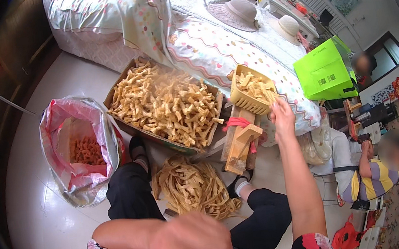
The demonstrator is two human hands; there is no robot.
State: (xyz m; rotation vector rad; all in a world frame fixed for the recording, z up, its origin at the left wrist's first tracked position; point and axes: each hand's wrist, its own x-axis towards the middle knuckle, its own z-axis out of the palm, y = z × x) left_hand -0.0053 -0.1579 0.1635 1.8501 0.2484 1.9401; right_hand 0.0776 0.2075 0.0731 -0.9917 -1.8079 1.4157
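Note:
My right hand [283, 116] reaches out to the right rim of a yellow plastic basket [244, 100]. Its fingers are pressed together beside the flat tan pieces [257, 85] in the basket; what they pinch is too small to make out. Close to the camera, my left hand [190, 247] is smeared by motion, and its fingers cannot be read. The basket rests on a wooden stand [239, 147] with red cloth [239, 122] tied round it. Between my feet lies a loose heap of long tan strips [192, 187].
A cardboard box [148, 136] piled with knotted tan pieces [162, 104] stands ahead. Left of it is a pink-lined sack [57, 162] holding orange-brown pieces [87, 150]. Beyond are a covered bed [220, 47] and a green bag [322, 72]. Another person [375, 177] sits at right.

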